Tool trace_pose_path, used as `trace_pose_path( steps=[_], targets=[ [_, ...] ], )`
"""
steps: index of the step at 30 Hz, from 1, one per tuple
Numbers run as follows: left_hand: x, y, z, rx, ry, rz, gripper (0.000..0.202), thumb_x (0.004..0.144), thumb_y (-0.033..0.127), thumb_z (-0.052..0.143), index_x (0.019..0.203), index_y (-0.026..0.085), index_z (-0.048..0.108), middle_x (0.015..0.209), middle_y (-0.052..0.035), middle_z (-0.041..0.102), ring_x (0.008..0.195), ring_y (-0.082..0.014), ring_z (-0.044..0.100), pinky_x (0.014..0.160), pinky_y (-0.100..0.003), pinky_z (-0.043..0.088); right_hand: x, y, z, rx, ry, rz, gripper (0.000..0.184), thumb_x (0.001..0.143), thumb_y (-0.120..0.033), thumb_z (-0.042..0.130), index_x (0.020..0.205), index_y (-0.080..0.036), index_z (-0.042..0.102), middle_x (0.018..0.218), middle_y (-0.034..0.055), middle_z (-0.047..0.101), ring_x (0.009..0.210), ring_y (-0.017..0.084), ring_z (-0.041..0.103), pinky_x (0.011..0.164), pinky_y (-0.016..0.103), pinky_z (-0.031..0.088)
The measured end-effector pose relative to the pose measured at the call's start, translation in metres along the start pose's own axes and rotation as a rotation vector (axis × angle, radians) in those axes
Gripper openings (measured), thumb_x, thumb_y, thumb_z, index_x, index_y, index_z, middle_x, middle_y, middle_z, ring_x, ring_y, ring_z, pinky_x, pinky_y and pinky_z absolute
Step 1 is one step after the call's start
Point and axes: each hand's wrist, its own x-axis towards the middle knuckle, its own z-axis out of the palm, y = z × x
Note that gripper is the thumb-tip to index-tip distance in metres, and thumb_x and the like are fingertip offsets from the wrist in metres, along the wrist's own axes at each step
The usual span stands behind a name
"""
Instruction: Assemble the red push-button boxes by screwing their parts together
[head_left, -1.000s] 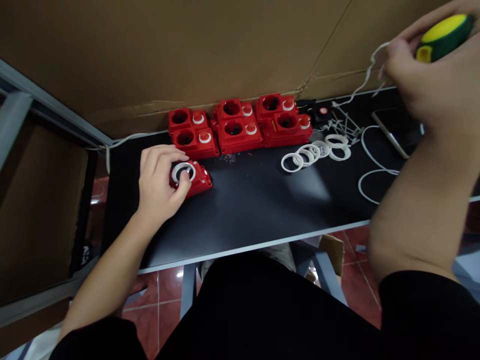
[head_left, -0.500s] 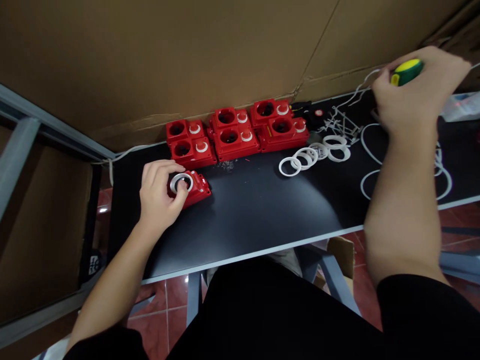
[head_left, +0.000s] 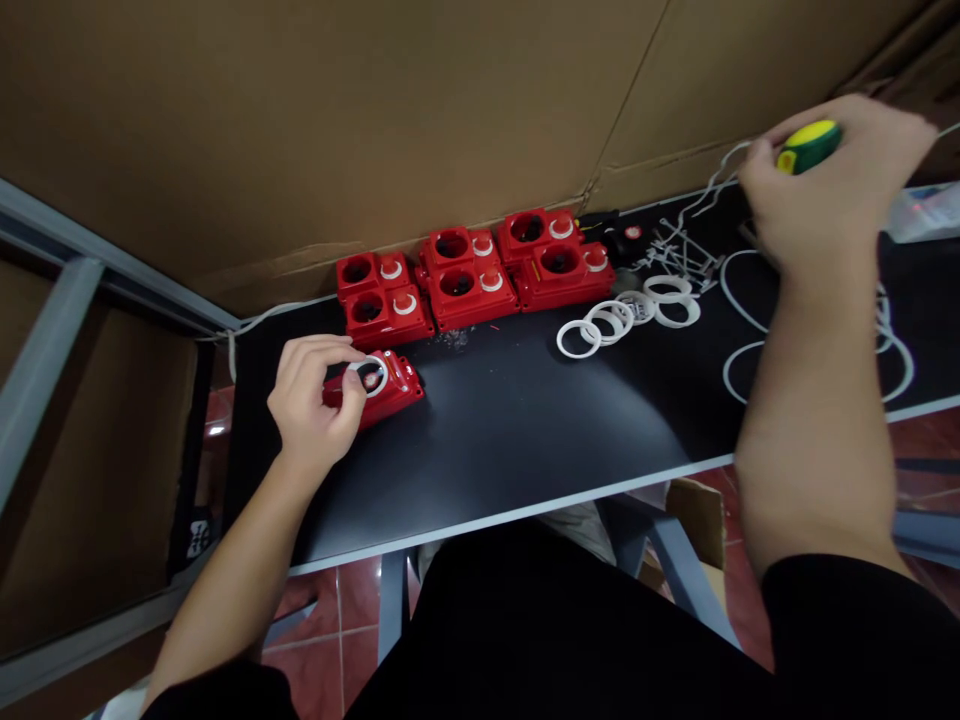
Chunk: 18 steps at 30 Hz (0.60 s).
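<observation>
My left hand (head_left: 319, 395) pinches a white ring (head_left: 377, 376) between thumb and fingers, over a red housing (head_left: 394, 395) on the black tabletop. Whether the ring touches the housing I cannot tell. Under my palm, part of that housing is hidden. Up at the right, my right hand (head_left: 832, 180) is wrapped round the green and yellow handle of a screwdriver-like tool (head_left: 814, 148); its far end is out of sight. Several more red housings (head_left: 465, 285) stand in pairs along the back, each with a round opening and a red knob in a white collar.
Several loose white rings (head_left: 578, 340) lie right of the middle of the black table (head_left: 495, 430). Behind them are thin metal pieces (head_left: 686, 250) and a white cable (head_left: 742, 370). A cardboard wall (head_left: 450, 120) rises at the back, and a grey metal frame (head_left: 52, 360) stands left.
The white ring has been tilted and lifted slightly, and my left hand has shifted a little left and down. My right hand stays nearly in place with the tool.
</observation>
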Motion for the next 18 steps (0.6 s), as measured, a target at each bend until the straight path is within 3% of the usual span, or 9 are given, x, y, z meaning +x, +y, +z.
trace_pose_path(
  steps=[5,9,12,15,16,18],
  targets=[
    [0.004,-0.002,-0.003,0.035,0.051,0.002,0.011,0.111,0.031,0.070,0.110,0.028,0.081,0.105,-0.0084,0.089,0.109,-0.0361,0.090,0.104,-0.058,0.071,0.001,0.007,0.022,0.062,-0.091,-0.007,0.035,0.098,0.003,0.085,0.126,-0.014,0.096,0.140,0.0240,0.098,0.135,0.034,0.090,0.124,0.047,0.059],
    [0.010,-0.008,-0.015,0.063,-0.020,-0.019,0.014,0.111,0.029,0.072,0.120,0.028,0.081,0.118,-0.0102,0.091,0.114,-0.0363,0.089,0.109,-0.057,0.072,0.011,0.020,0.036,0.111,0.048,-0.071,0.040,0.099,0.002,0.074,0.129,-0.017,0.094,0.148,0.0252,0.095,0.141,0.034,0.085,0.131,0.051,0.054],
    [0.014,-0.015,-0.040,0.086,-0.291,-0.176,0.036,0.114,0.044,0.074,0.145,0.025,0.080,0.145,-0.0157,0.089,0.131,-0.0385,0.088,0.116,-0.058,0.075,0.012,0.020,0.039,0.180,0.187,-0.088,0.035,0.098,0.002,0.069,0.114,-0.022,0.089,0.139,0.0238,0.094,0.135,0.036,0.081,0.127,0.052,0.053],
    [0.016,-0.020,-0.068,0.082,-0.633,-0.368,0.088,0.103,0.072,0.090,0.170,0.020,0.068,0.173,-0.0256,0.078,0.150,-0.0476,0.085,0.128,-0.067,0.073,0.010,0.016,0.042,0.262,0.297,-0.090,0.034,0.089,0.004,0.069,0.100,-0.027,0.078,0.129,0.0225,0.092,0.130,0.040,0.079,0.122,0.055,0.054],
    [0.016,-0.021,-0.074,0.075,-0.744,-0.408,0.100,0.096,0.076,0.096,0.172,0.019,0.067,0.176,-0.0283,0.076,0.152,-0.0506,0.084,0.129,-0.069,0.073,0.010,0.015,0.044,0.299,0.322,-0.095,0.034,0.086,0.004,0.068,0.098,-0.028,0.075,0.126,0.0217,0.091,0.128,0.041,0.080,0.121,0.056,0.054],
    [0.019,-0.022,-0.078,0.052,-0.895,-0.444,0.103,0.089,0.073,0.101,0.170,0.019,0.068,0.178,-0.0295,0.076,0.156,-0.0533,0.084,0.130,-0.069,0.072,0.010,0.017,0.052,0.382,0.373,-0.121,0.032,0.083,0.000,0.066,0.094,-0.029,0.069,0.118,0.0197,0.089,0.122,0.042,0.081,0.118,0.057,0.055]
  ],
)
